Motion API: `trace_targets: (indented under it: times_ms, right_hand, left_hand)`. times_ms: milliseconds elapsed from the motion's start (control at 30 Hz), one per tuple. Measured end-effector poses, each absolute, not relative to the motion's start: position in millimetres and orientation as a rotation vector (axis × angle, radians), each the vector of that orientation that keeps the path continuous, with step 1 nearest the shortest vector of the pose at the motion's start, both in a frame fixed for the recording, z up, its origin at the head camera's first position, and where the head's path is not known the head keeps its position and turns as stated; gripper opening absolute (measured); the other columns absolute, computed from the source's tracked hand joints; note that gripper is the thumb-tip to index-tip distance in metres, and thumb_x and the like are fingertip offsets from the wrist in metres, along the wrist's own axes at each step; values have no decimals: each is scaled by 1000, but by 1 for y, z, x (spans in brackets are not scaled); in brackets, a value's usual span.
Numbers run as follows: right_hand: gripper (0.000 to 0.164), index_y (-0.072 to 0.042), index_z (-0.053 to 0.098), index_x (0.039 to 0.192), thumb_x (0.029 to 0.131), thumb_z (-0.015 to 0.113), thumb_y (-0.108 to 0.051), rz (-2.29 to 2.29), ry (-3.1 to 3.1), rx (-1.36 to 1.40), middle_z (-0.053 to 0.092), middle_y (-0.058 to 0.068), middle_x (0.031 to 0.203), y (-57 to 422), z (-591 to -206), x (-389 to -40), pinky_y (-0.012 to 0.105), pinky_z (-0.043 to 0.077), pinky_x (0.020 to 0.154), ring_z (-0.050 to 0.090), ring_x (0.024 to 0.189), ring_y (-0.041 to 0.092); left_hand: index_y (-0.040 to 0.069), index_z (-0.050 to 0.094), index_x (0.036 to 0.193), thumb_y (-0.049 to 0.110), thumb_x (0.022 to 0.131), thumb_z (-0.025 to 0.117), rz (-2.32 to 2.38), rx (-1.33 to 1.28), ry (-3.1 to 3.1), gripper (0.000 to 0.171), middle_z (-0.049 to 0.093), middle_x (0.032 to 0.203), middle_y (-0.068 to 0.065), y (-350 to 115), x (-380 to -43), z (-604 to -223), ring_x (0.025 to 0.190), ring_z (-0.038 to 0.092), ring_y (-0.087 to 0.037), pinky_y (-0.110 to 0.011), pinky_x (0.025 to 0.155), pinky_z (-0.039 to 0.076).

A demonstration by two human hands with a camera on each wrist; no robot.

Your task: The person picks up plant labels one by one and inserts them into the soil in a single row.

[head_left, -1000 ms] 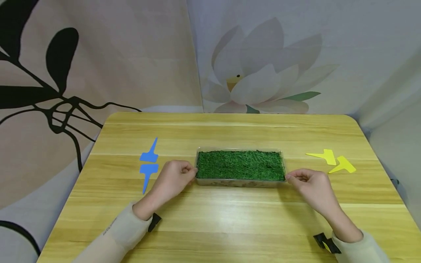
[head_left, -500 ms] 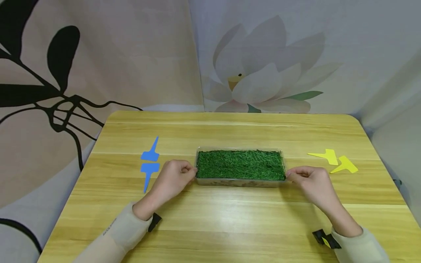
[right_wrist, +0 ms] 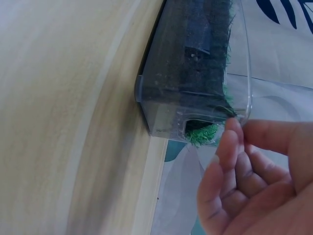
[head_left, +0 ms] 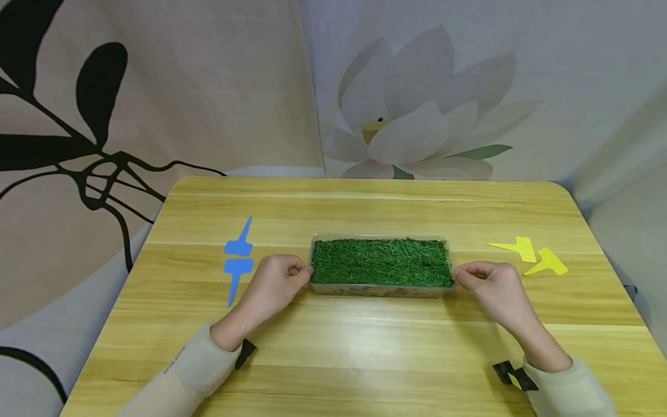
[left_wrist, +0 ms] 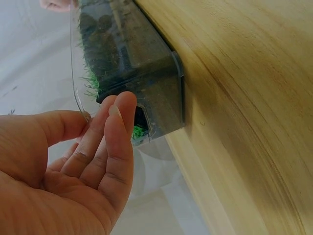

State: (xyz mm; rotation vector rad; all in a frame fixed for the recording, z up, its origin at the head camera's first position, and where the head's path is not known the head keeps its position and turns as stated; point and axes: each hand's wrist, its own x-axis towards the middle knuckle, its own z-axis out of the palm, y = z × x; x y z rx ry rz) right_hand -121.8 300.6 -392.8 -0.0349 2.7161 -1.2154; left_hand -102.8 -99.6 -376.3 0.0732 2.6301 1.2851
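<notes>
A clear plastic box (head_left: 380, 291) topped with a green artificial-grass mat (head_left: 383, 262) stands on the wooden table. At its left front corner, my left hand (head_left: 276, 284) pinches the rim between thumb and fingers. My right hand (head_left: 497, 292) does the same at the right front corner, its thumb and index finger meeting at the rim. In the left wrist view, the box's end wall (left_wrist: 164, 105) shows a cutout with green tufts behind it. A similar opening with grass (right_wrist: 201, 133) appears in the right wrist view, beside the right fingertips.
Two blue T-shaped plant labels (head_left: 238, 273) lie left of the box, close to my left hand. To the right, beyond my right hand, are two yellow plant labels (head_left: 547, 262). The wooden table's (head_left: 365, 197) far edge meets printed curtains (head_left: 234, 87).
My right hand has edged slightly forward along the box's corner. The left hand and the box stay where they were; the head view has shifted a little.
</notes>
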Motion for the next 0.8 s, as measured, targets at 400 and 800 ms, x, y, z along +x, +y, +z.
trace_targets:
  times_ms: [400, 800]
  right_hand:
    - [29, -6, 82, 103, 105, 68, -31, -1226, 2699, -19, 79, 7, 96, 300, -393, -121, 28, 51, 66, 69, 85, 22]
    - [27, -7, 82, 101, 105, 67, -29, -1229, 2694, -23, 79, 7, 95, 300, -391, -121, 30, 52, 67, 70, 87, 27]
  left_hand:
    - [7, 79, 101, 16, 103, 65, 1251, 29, 2760, 17, 68, 74, -3, -119, -107, -367, 56, 51, -14, -29, 52, 43]
    - [-6, 54, 147, 22, 101, 69, 919, 38, 2969, 55, 49, 153, -28, -164, -117, -363, 132, 53, -51, -66, 105, 44]
